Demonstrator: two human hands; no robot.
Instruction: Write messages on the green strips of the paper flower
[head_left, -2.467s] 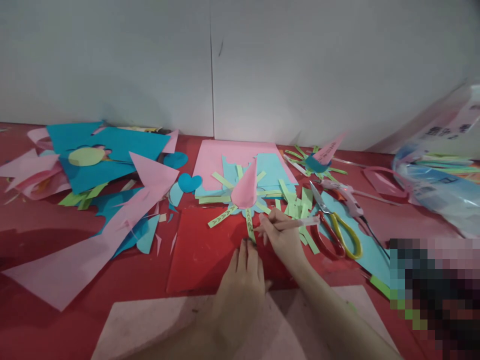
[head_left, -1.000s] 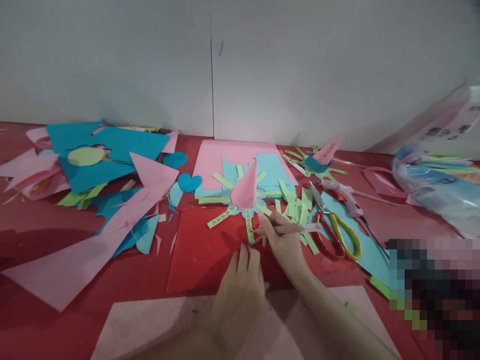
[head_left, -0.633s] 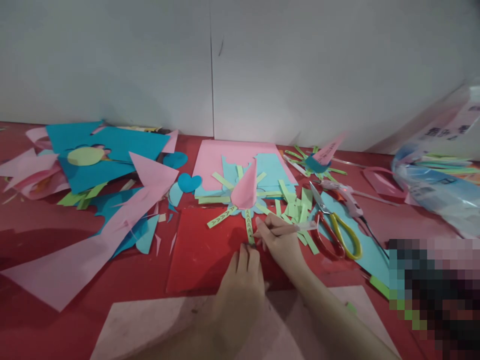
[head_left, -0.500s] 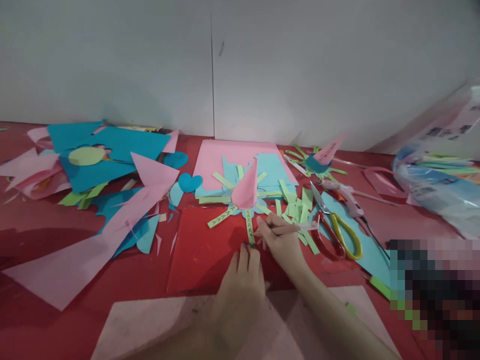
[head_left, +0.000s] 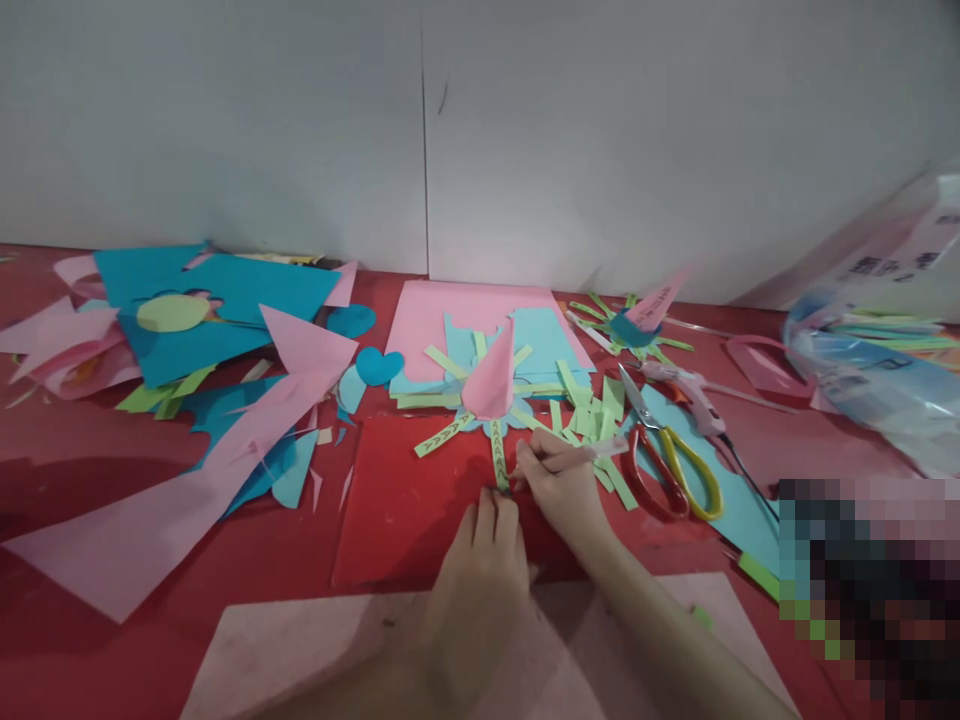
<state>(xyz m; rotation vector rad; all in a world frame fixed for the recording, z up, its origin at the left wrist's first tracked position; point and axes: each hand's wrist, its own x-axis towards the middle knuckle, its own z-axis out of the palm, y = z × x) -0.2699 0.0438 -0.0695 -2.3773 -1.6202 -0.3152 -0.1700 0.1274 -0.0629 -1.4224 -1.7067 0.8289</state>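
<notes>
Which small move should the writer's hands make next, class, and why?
Probably the right hand should move its pen to the upper-left strip, which looks blank: letters on the front strip run nearly down to the left hand.

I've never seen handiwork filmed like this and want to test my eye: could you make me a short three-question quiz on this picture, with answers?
1. Which letter repeats on the green strip beside the tip of the pen? a) B b) A c) M
2. True or false: the scissors have one red and one yellow handle.
3. Fill in: the pen is held in the ____ hand.

Key
1. b
2. True
3. right; the right hand grips it, and the left hand rests at the strip's near end.
</notes>
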